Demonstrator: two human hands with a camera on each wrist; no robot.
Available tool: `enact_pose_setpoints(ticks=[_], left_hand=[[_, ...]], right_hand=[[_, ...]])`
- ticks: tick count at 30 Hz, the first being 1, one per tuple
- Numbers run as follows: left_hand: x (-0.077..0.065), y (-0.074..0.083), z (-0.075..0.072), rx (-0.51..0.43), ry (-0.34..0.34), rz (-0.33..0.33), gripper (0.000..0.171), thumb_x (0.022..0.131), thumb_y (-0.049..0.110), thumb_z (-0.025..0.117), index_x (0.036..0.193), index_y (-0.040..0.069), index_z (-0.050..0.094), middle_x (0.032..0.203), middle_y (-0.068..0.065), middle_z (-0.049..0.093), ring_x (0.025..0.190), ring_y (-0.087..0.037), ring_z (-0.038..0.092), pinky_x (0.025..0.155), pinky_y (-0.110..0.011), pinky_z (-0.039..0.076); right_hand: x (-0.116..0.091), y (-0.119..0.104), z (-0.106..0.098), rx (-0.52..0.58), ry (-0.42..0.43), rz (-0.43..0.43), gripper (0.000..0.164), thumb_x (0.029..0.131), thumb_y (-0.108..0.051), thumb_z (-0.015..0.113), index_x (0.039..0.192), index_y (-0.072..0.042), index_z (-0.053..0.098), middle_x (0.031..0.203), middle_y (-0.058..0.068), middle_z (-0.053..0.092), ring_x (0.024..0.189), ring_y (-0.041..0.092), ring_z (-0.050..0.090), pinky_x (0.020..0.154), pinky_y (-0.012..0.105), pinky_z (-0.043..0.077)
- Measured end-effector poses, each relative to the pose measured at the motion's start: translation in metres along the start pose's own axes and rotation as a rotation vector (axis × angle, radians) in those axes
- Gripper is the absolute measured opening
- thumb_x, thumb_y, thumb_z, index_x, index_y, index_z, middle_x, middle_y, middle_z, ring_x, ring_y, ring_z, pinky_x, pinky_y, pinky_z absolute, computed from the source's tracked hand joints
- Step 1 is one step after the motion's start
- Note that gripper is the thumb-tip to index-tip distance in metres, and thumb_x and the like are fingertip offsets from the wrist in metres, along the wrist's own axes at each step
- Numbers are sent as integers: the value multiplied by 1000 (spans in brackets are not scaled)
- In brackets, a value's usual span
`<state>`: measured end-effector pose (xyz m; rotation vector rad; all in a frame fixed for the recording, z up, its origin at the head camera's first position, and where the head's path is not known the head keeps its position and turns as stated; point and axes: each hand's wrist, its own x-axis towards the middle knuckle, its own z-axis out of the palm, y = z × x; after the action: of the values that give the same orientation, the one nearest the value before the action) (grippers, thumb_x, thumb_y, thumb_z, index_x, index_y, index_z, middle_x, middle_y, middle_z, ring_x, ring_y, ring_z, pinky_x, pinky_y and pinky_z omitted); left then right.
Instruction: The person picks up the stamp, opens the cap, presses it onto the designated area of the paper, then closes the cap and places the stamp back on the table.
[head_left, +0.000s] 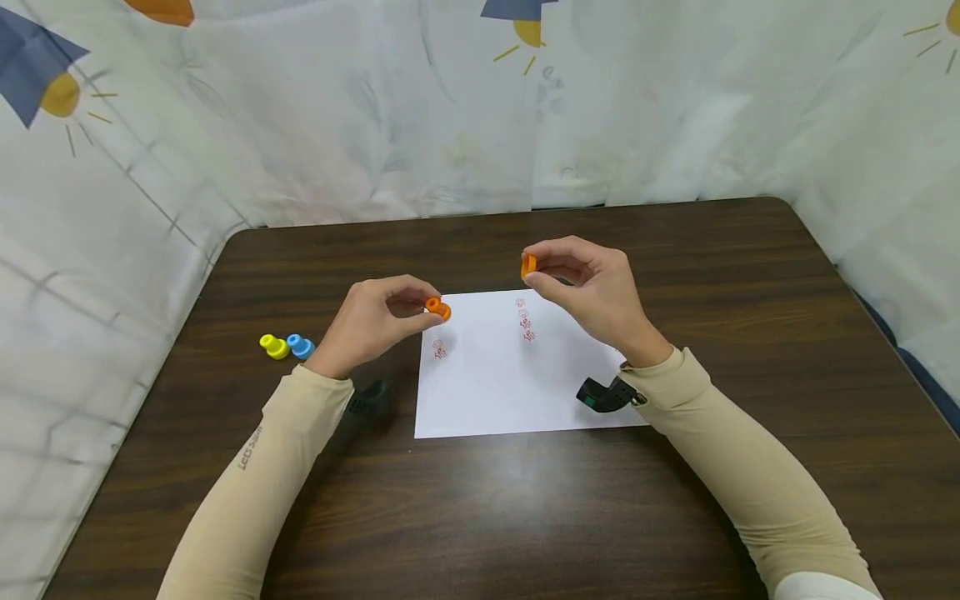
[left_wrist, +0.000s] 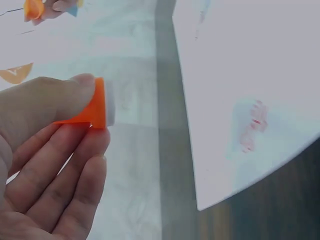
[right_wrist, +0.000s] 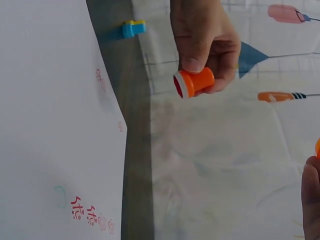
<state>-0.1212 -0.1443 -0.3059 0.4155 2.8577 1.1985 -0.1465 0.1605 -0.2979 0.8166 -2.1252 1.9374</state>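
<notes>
Above the left edge of a white sheet of paper, my left hand pinches an orange toy stamp between thumb and fingers. The right wrist view shows that stamp with a white rim and a red face, tilted on its side. My right hand holds a small orange ring-like cap by thumb and fingertips, over the paper's far edge. Red printed marks run in a short column on the sheet, with more red marks near its left edge.
A yellow stamp and a blue stamp stand side by side left of the paper, close to my left wrist. The dark wooden table ends at a white patterned curtain behind and at the sides.
</notes>
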Motion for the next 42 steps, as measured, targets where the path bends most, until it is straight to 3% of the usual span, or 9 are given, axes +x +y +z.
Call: enact_pose_setpoints(ticks=[6, 13, 20, 23, 27, 31, 42], left_hand=[[5, 10, -1, -71, 52, 4, 28, 87, 21, 86, 112, 14, 76, 112, -5, 78, 97, -20, 77, 87, -24, 64], [10, 20, 1, -128, 112, 43, 26, 87, 17, 85, 111, 12, 75, 110, -6, 78, 98, -15, 74, 94, -19, 61], [17, 34, 4, -336, 203, 136, 25, 86, 12, 85, 108, 7, 75, 105, -2, 77, 97, -10, 73, 101, -21, 59], [19, 39, 7, -420, 240, 168, 27, 85, 10, 85, 109, 6, 74, 103, 6, 77, 97, -11, 74, 99, -22, 60], [18, 45, 14, -550, 276, 185, 28, 84, 7, 85, 110, 5, 75, 104, 5, 76, 97, -15, 74, 94, -23, 62], [16, 46, 20, -635, 281, 181, 29, 83, 6, 86, 110, 5, 75, 105, 1, 75, 97, -18, 74, 91, -24, 64], [10, 53, 25, -728, 239, 160, 27, 85, 5, 84, 110, 7, 74, 107, 1, 76, 96, -18, 74, 89, -25, 64]], right_hand=[[3, -3, -6, -6, 31, -2, 28, 85, 9, 77, 113, 5, 73, 103, -12, 74, 89, 12, 73, 89, 23, 63], [4, -10, -12, 4, 66, -23, 27, 86, 11, 75, 112, 8, 73, 102, -13, 75, 91, 11, 73, 89, 22, 64], [6, -12, -16, 59, 82, -31, 28, 84, 14, 74, 112, 11, 72, 102, -10, 76, 89, 12, 74, 87, 22, 64], [5, -14, -16, 48, 76, -27, 28, 85, 14, 74, 113, 11, 72, 103, -10, 76, 90, 11, 74, 88, 22, 64], [4, -14, -15, 48, 68, -19, 28, 85, 14, 74, 113, 10, 72, 103, -10, 76, 90, 11, 73, 88, 22, 64], [4, -12, -13, 67, 51, -18, 29, 84, 13, 75, 112, 11, 71, 102, -10, 76, 89, 12, 73, 88, 23, 64], [0, -9, -5, 42, -39, -5, 29, 85, 11, 77, 113, 8, 72, 105, -11, 75, 91, 14, 74, 89, 24, 64]])
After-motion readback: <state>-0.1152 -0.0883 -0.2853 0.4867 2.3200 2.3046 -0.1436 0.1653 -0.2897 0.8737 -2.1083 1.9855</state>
